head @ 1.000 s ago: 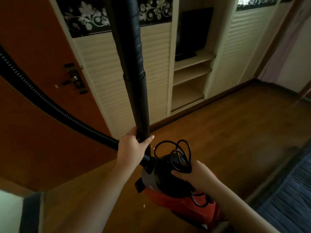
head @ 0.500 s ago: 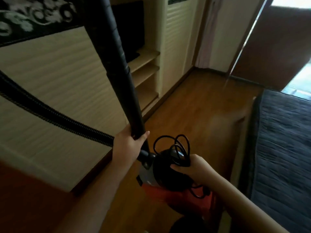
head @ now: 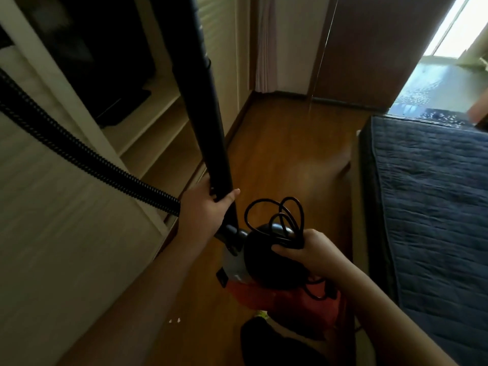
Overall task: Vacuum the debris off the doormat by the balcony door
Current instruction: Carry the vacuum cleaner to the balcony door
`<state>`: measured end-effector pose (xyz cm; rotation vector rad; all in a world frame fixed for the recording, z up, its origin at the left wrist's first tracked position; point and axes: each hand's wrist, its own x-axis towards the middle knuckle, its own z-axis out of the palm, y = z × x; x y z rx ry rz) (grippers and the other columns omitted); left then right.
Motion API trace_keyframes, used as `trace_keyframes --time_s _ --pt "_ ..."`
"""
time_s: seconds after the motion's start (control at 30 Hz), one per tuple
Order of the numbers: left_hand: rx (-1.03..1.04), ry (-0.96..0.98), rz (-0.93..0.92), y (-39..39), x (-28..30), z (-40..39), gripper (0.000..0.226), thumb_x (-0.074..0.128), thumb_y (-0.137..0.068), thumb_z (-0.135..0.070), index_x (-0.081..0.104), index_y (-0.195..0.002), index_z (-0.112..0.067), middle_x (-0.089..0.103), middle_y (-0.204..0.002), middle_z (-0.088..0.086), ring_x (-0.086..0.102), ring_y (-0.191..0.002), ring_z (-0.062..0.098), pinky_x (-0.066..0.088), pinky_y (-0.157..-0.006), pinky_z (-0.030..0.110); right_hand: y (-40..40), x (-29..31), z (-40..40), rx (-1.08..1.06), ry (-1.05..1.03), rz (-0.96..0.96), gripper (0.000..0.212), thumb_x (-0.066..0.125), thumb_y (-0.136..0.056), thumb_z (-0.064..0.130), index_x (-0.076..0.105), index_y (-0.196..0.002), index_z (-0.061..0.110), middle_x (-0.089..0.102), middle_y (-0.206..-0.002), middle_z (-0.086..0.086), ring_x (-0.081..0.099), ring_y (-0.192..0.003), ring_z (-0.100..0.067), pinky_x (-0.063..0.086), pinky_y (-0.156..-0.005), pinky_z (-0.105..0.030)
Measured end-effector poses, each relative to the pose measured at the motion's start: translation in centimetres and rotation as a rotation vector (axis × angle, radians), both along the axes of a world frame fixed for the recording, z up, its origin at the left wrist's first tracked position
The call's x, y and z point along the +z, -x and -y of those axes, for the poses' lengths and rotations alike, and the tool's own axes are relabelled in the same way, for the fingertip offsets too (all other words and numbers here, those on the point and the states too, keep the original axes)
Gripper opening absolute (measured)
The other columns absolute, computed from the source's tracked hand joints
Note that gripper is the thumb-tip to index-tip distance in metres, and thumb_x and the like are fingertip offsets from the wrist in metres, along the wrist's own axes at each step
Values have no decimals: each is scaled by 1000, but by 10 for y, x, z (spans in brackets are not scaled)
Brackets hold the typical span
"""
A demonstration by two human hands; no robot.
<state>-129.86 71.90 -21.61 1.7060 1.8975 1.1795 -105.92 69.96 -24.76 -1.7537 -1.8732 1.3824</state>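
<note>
Wooden floor strip (head: 285, 154) between wardrobe (head: 66, 233) and bed edge (head: 369, 207) (narrow).

dim room, daylight blowing out white through the balcony door (head: 449, 35) at one o'clock. wardrobe (head: 66, 220) at nine o'clock smeared by motion blur; edges bow outward.

A brown wooden floor (head: 280, 159) runs between the cream cupboard unit (head: 66, 247) on the left and a bed with a dark blue quilted mattress (head: 433, 207) on the right. A few small white bits (head: 174, 321) lie on the floor near the cupboard's base.
</note>
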Motion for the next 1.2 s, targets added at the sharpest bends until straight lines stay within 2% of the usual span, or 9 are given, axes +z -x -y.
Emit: trace_keyframes --time_s 0.1,0.23,0.4,0.5,0.6,0.83,1.03,1.13,1.2 --pt "-55 43 -17 -4 -3 -67 36 76 -82 -39 70 -105 -12 69 -90 -11 66 -86 3 44 -70 2 -6 -3 -63 -37 23 -3 35 72 -73 56 69 -95 29 72 -89 9 70 -77 -3 61 -70 -29" --pt "-77 89 2 -10 2 -152 35 75 -83 -38 69 -105 -12 70 -91 -9 67 -87 5 45 -67 0 -12 1 -143 -30 32 21 30 71 -72 59 64 -92 38 70 -91 12 69 -80 -1 61 -70 -26" --pt "-122 76 -22 -13 14 -242 43 73 -82 -42 68 -109 -11 71 -96 -8 67 -90 5 44 -68 -1 -15 12 -232 -47 -2 69 41 72 -73 58 65 -103 32 70 -94 10 68 -82 -3 61 -71 -27" --pt "-138 68 -37 -12 19 -299 49 69 -80 -51 68 -111 -13 70 -97 -10 66 -90 4 42 -68 1 -17 14 -281 -97 -1 49 36 73 -72 57 65 -97 33 71 -91 10 69 -79 -3 61 -70 -28" --pt "-144 76 -16 -12 16 -367 42 70 -84 -44 67 -113 -13 65 -96 -12 60 -87 1 40 -60 -3 -18 12 -344 -152 21 40 40 74 -69 59 65 -99 34 71 -92 9 69 -81 -4 61 -72 -29" --pt "-242 53 69 -10 7 -524 37 74 -84 -37 67 -111 -13 69 -100 -9 64 -92 4 41 -63 -4 -7 21 -482 -247 30 76 28 76 -71 54 61 -86 36 70 -87 9 69 -76 -2 60 -69 -22" --pt "-385 37 16 -30 6 -640 38 76 -83 -35 65 -111 -13 68 -95 -8 61 -86 2 39 -65 -4 -9 31 -574 -349 -19 97 22 75 -74 52 59 -82 40 68 -83 12 66 -75 1 56 -63 -17" --pt "-443 32 14 -54 0 -691 38 76 -83 -33 65 -113 -13 70 -98 -4 62 -88 1 44 -71 1 -23 26 -618 -407 -55 89 27 74 -72 57 63 -91 41 68 -87 14 66 -80 1 58 -70 -20" --pt "-496 36 15 -73 -4 -728 33 76 -84 -35 64 -109 -16 70 -95 -6 66 -89 5 54 -76 16 -34 22 -651 -425 -70 102 32 72 -73 58 64 -99 41 67 -88 15 64 -81 2 57 -69 -19"
